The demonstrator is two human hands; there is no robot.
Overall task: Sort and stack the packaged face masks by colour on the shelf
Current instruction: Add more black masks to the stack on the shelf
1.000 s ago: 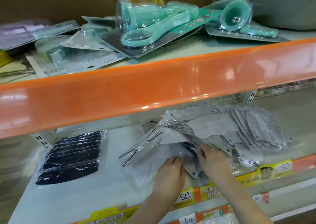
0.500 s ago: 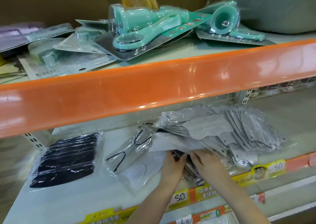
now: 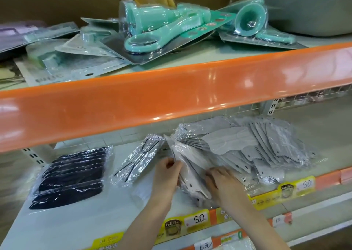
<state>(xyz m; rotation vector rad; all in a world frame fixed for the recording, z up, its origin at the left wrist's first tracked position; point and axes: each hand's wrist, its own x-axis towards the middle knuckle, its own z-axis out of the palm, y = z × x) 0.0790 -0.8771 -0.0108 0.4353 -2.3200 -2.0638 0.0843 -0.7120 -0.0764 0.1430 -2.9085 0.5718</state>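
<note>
Both bare forearms reach up from the near edge, converging toward the middle. The left hand (image 3: 167, 175) is turned on edge, thumb up, fingers curled and pinching a mask pack (image 3: 187, 166) by its left side. The right hand (image 3: 222, 181) lies palm down just to the right, fingers spread flat and pressing on the same pack.

Two hands (image 3: 167, 173), three mask heaps (image 3: 266, 146)
</note>
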